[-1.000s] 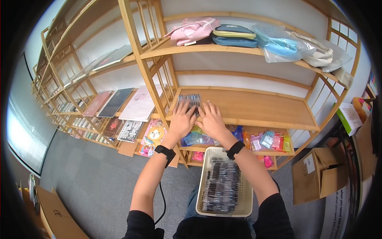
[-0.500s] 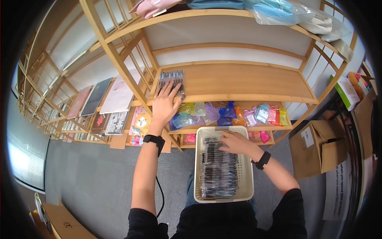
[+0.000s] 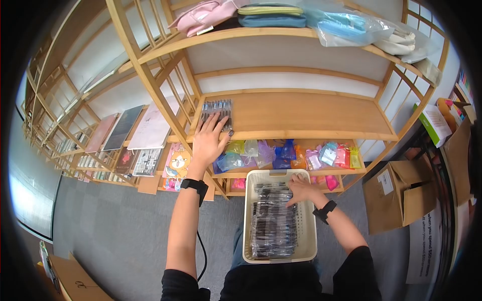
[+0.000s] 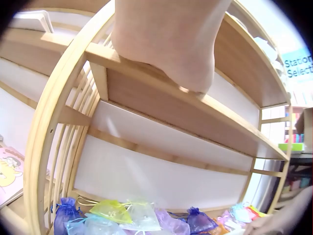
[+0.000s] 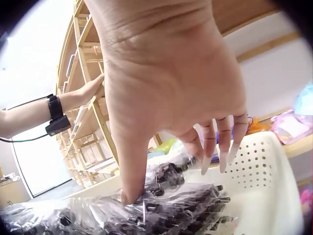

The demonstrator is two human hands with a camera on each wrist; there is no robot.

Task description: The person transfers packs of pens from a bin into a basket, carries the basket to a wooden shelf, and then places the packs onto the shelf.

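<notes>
Clear packs of dark pens (image 3: pixel 224 107) lie at the left end of the middle shelf (image 3: pixel 306 111). My left hand (image 3: pixel 207 145) rests on their front part with fingers spread; in the left wrist view only its heel and wrist (image 4: pixel 168 44) show. A cream basket (image 3: pixel 247 220) holds several plastic-wrapped pen packs (image 3: pixel 271 220). My right hand (image 3: pixel 302 190) is over its far right part. In the right wrist view that hand (image 5: pixel 171 93) has its thumb on the wrapped packs (image 5: pixel 171 210), its other fingers pointing down near the basket's perforated wall (image 5: pixel 254 161), apart from the thumb.
Colourful mesh bags (image 3: pixel 284 153) fill the shelf below. Above lie a pink pouch (image 3: pixel 206 17), a blue case (image 3: pixel 271 19) and plastic-wrapped items (image 3: pixel 346 25). Notebooks (image 3: pixel 155 125) lie on the left rack. An open cardboard box (image 3: pixel 401 195) stands at the right.
My right hand has left the shelf packs and moved down to the basket, then slightly right within it. My left hand has stayed on the shelf packs. The head view has shifted.
</notes>
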